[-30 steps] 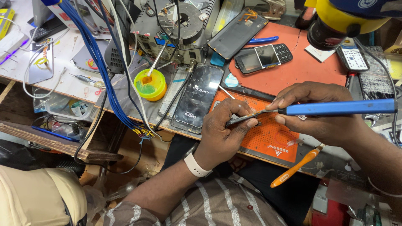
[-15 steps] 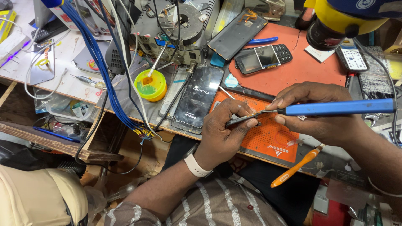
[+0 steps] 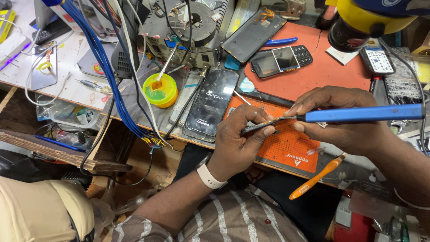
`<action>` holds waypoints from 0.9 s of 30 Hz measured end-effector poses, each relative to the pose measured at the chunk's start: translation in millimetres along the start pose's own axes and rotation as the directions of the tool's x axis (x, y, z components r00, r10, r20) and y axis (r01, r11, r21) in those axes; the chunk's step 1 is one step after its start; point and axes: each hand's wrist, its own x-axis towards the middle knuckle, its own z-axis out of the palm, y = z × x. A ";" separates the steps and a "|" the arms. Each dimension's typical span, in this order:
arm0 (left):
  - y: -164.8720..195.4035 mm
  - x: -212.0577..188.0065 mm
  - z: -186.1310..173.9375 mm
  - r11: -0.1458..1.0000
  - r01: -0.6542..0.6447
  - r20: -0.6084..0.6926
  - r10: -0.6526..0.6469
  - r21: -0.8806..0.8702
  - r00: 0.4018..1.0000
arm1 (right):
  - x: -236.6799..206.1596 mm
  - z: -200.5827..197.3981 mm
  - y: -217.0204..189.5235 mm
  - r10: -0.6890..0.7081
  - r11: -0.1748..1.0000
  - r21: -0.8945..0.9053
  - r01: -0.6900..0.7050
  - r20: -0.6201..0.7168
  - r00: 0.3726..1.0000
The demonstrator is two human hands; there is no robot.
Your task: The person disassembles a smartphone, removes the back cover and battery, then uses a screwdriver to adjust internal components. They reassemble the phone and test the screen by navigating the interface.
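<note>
Head view: soldering, with nothing moved over the last second.
Left hand [image 3: 235, 143] fingers pinch a thin dark metal part [image 3: 257, 127]; right hand [image 3: 345, 118] grips the blue-handled soldering iron [image 3: 363, 114], tip touching it, above the orange perforated mat [image 3: 291, 145] at the bench's near edge.
</note>
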 end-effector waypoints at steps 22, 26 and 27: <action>-1.8 1.0 1.8 1.000 -0.003 0.016 0.003 -0.007 1.000 | 0.0 -1.1 0.1 0.003 1.000 0.008 -0.003 -0.010 1.000; -1.8 1.1 1.6 1.000 -0.010 0.017 0.010 -0.005 1.000 | -0.4 -1.2 -0.4 0.016 1.000 0.022 -0.016 -0.011 1.000; -1.9 1.2 1.6 1.000 -0.010 0.017 0.010 -0.003 1.000 | -0.7 -1.3 -0.8 0.017 1.000 0.013 -0.017 -0.013 1.000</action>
